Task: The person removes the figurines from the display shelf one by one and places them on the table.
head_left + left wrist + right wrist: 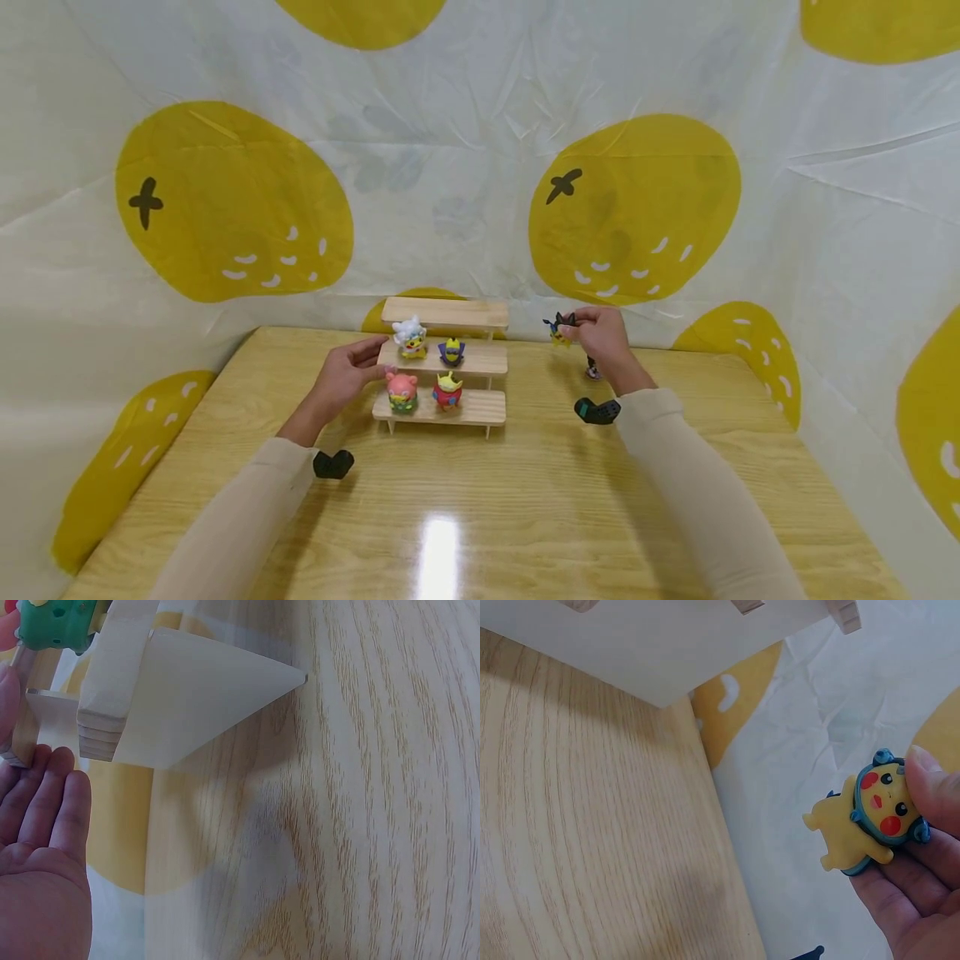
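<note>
My right hand (603, 337) pinches a small yellow figurine (847, 817) with red cheeks and a dark blue hood, held up off the table right of the shelf. My left hand (348, 379) grips the left edge of a three-tier wooden display shelf (480, 358), thumb and fingers on either side of the middle board. A white-topped figurine (410, 337) and a purple-caped figurine (452, 352) stand on the middle tier. The bottom tier bears a pink figurine (402, 392) and a red one with a yellow head (447, 392).
Partly hidden behind my right hand, another small dark figurine (592, 368) stands on the wooden table (555, 492). A white cloth (450, 183) with yellow fruit shapes hangs behind and at both sides. Dark wrist devices (597, 410) jut from my sleeves.
</note>
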A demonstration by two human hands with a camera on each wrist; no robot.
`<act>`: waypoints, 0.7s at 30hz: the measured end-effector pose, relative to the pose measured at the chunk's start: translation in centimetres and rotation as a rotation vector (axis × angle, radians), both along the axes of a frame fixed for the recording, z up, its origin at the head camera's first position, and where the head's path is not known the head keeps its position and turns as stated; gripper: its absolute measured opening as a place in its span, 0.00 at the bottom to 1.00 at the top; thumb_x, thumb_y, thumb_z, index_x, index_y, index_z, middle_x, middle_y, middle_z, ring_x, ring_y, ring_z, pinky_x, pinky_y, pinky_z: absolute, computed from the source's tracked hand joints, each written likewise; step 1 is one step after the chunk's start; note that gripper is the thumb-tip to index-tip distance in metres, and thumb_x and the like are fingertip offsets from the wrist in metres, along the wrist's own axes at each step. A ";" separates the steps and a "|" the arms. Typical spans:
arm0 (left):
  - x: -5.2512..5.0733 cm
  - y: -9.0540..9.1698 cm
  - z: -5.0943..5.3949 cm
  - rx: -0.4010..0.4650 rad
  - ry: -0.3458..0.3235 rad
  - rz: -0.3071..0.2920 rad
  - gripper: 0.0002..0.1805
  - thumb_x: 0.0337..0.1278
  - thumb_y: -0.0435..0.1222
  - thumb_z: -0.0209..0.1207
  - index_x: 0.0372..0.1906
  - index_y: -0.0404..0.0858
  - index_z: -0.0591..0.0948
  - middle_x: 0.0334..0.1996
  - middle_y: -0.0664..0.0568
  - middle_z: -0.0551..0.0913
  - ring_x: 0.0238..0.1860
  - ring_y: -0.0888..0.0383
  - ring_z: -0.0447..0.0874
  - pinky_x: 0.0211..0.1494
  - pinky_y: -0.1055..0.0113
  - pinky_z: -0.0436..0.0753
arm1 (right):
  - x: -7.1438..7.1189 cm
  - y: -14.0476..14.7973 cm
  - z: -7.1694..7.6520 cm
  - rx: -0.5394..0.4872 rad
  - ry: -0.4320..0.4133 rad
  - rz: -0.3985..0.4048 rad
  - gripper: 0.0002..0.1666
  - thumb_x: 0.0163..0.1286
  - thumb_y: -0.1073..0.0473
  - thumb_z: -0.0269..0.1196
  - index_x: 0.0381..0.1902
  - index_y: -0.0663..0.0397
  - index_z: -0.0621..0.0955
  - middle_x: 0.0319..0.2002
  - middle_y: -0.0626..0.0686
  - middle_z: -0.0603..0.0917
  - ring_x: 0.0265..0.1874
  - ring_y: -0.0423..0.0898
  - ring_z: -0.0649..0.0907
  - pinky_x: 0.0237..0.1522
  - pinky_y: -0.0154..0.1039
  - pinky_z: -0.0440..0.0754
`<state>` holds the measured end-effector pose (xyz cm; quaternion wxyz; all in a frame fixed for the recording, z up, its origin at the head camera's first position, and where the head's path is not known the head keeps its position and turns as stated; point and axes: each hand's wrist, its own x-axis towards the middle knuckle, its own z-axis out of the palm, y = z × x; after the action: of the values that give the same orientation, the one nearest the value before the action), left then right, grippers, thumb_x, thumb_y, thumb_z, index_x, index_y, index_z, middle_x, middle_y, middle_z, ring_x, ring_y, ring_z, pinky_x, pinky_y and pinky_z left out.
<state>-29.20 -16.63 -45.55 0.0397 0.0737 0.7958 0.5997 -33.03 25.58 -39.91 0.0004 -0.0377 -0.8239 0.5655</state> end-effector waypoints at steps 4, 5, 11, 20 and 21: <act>-0.1 0.1 -0.1 -0.005 -0.002 0.001 0.37 0.69 0.36 0.67 0.79 0.38 0.68 0.79 0.37 0.66 0.80 0.42 0.64 0.75 0.54 0.75 | 0.1 0.0 -0.2 0.000 0.001 -0.003 0.19 0.76 0.65 0.64 0.61 0.66 0.83 0.64 0.67 0.80 0.67 0.61 0.76 0.71 0.57 0.76; -0.1 0.1 -0.1 -0.011 0.000 0.000 0.37 0.69 0.37 0.67 0.79 0.38 0.68 0.79 0.37 0.65 0.80 0.41 0.64 0.75 0.54 0.75 | 0.1 0.0 -0.3 0.000 0.000 -0.006 0.18 0.76 0.65 0.64 0.61 0.66 0.83 0.64 0.68 0.80 0.67 0.62 0.76 0.71 0.57 0.76; -0.2 -0.1 0.0 -0.012 0.010 -0.001 0.37 0.69 0.36 0.67 0.79 0.37 0.68 0.78 0.37 0.68 0.79 0.41 0.67 0.71 0.61 0.80 | 0.0 0.0 -0.4 0.000 -0.025 -0.032 0.20 0.76 0.64 0.64 0.62 0.65 0.82 0.64 0.67 0.81 0.68 0.61 0.77 0.75 0.56 0.74; -0.3 -0.2 -0.3 0.006 0.006 -0.006 0.37 0.69 0.36 0.67 0.79 0.38 0.68 0.76 0.37 0.70 0.77 0.43 0.70 0.63 0.72 0.84 | 0.1 0.1 -0.9 0.010 -0.041 -0.042 0.20 0.75 0.64 0.65 0.62 0.63 0.83 0.61 0.66 0.83 0.65 0.60 0.79 0.74 0.57 0.74; -0.3 -0.2 -0.4 0.008 0.005 -0.008 0.37 0.69 0.36 0.67 0.79 0.38 0.68 0.76 0.37 0.70 0.77 0.42 0.70 0.63 0.73 0.84 | 0.0 0.1 -1.0 0.012 -0.044 -0.046 0.20 0.75 0.64 0.65 0.62 0.63 0.83 0.61 0.66 0.83 0.64 0.60 0.79 0.73 0.56 0.75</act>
<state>-29.52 -16.79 -45.93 0.0396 0.0784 0.7931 0.6027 -32.98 25.71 -40.96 -0.0044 -0.0689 -0.8260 0.5595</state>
